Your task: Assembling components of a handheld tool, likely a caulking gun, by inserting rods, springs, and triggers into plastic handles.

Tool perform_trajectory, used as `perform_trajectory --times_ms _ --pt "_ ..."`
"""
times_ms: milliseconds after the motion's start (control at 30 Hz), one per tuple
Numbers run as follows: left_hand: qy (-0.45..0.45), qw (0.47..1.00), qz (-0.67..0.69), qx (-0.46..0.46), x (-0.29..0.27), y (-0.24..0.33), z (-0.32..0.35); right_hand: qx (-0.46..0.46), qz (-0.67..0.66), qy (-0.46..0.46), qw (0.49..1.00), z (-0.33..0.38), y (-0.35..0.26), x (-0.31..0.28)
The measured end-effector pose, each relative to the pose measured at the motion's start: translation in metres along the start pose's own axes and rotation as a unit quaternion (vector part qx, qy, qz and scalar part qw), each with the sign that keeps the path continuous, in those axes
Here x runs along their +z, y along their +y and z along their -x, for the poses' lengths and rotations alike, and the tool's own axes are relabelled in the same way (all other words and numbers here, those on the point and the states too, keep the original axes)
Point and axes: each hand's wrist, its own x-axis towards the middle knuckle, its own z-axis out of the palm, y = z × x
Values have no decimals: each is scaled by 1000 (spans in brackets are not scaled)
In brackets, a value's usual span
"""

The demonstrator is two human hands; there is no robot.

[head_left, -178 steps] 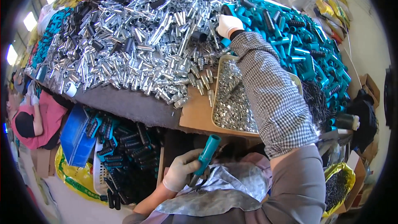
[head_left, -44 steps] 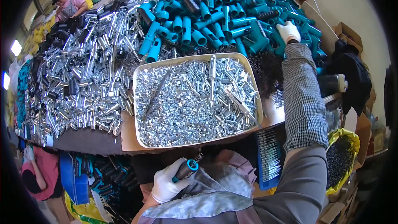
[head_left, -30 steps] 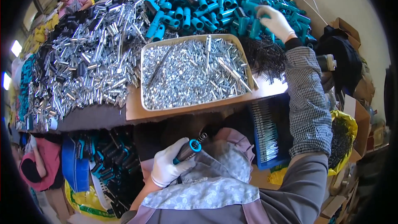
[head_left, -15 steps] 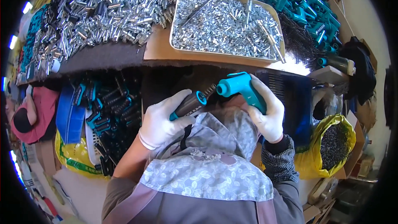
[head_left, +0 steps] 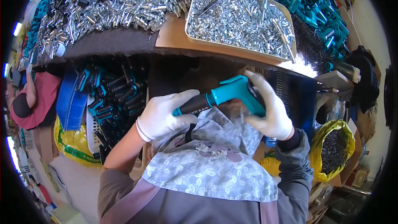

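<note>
Cluttered workbench (head_left: 124, 43) edge, pale wall (head_left: 375, 33) at right, bright lights (head_left: 16, 29) along left rim

White-gloved hands (head_left: 166, 116), checked sleeve (head_left: 294, 161), floral apron (head_left: 211, 174).

This was a small assembly workshop, the kind where parts are put together by hand. A long workbench (head_left: 124, 43) was heaped with shiny metal fittings (head_left: 103, 0) and teal plastic handles (head_left: 315, 4), and a shallow tray (head_left: 188, 27) held a mass of small silver pieces. Under the bench, bins and bags of dark parts (head_left: 112, 95) crowded the floor (a yellow sack (head_left: 331, 149) of black bits among them). Another person (head_left: 35, 99) worked nearby at the left.
</note>
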Motion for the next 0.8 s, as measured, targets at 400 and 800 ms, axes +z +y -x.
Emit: perform_trajectory --times_ms 400,800 --pt "-281 928 230 -81 -6 -25 -12 -361 281 -37 889 -23 -2 24" --pt "-288 953 80 -55 -23 -2 -13 -36 -173 -203 963 -14 20 34"
